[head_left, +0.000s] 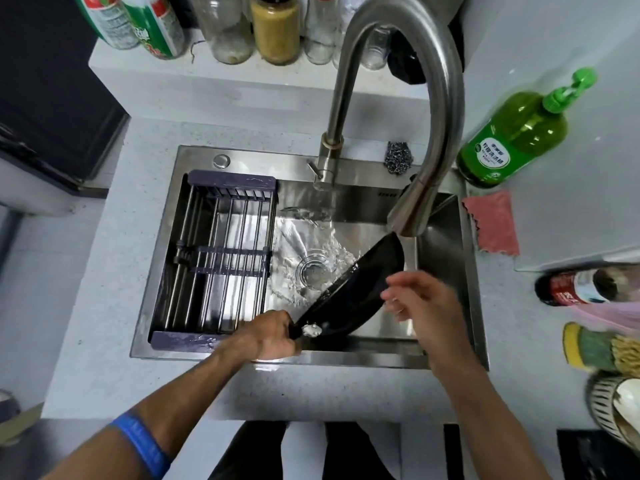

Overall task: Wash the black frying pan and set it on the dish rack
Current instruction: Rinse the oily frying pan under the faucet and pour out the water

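- We see the left grip (pixel 273 336) clamped round the handle of one black frying pan (pixel 360 289), tilted on edge over the sink (pixel 446 258).
- The right grip (pixel 420 299) is blurred, fingers loosely apart against the pan's underside.
- One faucet (pixel 408 98) arches above; water sheets into the basin.
- One dish rack (pixel 218 258) spans the sink's left side.
- On the bench (pixel 114 237): one green soap bottle (pixel 519 136), one steel scourer (pixel 398 157), one pink cloth (pixel 493 221).
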A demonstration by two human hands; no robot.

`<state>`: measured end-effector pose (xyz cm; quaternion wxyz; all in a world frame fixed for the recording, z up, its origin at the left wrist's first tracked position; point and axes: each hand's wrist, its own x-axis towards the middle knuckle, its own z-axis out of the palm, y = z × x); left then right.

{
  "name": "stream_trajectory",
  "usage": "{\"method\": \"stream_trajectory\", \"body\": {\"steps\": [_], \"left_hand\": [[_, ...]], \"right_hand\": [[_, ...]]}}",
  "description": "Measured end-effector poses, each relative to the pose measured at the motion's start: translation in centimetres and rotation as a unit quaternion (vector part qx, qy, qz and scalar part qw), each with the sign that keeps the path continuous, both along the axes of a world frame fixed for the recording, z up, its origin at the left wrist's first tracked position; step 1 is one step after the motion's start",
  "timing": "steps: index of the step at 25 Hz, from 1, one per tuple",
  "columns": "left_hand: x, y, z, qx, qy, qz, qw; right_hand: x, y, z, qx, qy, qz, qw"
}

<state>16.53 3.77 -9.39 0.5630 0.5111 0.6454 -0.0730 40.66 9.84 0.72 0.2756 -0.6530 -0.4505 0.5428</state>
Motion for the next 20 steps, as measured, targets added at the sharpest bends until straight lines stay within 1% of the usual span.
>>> {"method": "stream_trajectory", "body": {"steps": [2,3,4,5,8,11,14,16,17,18,19,20], "left_hand": [[0.9,0.0,0.3,-0.011,-0.029,-0.009,0.999],[1.1,0.1,0.5,-0.009,-0.029,-0.025,0.999],[1.4,0.1,0.6,-0.006,-0.023,-0.04,0.999],[1.5,0.2,0.7,0.001,-0.013,-0.053,0.999],[2.2,0.3,1.2,0.036,0.031,-0.094,0.994],[2.5,0.0,1.6,0.056,0.054,-0.1,0.992],[2.6,-0.2,2.0,0.052,0.055,-0.097,0.992],[2.8,-0.4,2.3,0.044,0.049,-0.091,0.994],[2.9,-0.5,2.6,0.046,0.05,-0.089,0.994],[3.1,-0.5,2.9,0.053,0.056,-0.089,0.993],[3.3,-0.7,3.1,0.071,0.068,-0.089,0.991],[3.5,-0.8,3.3,0.101,0.084,-0.089,0.987]], "right_hand": [[0.9,1.3,2.1,0.1,0.008,-0.052,0.994],[0.8,2.3,3.2,0.155,0.003,-0.057,0.986],[0.4,3.4,4.4,0.197,-0.005,-0.044,0.979],[-0.3,4.5,5.4,0.218,-0.011,-0.018,0.976],[-2.6,5.7,7.4,0.223,0.012,0.059,0.973],[-5.5,4.0,7.8,0.214,0.043,0.144,0.965],[-10.9,3.4,7.7,0.147,0.083,0.271,0.948],[-14.0,4.7,7.7,0.104,0.088,0.347,0.928],[-14.5,5.5,7.3,0.102,0.08,0.367,0.921],[-13.9,6.1,6.6,0.119,0.048,0.372,0.919],[-12.3,6.4,5.6,0.155,-0.018,0.358,0.92],[-9.7,6.5,4.6,0.196,-0.12,0.319,0.92]]}}
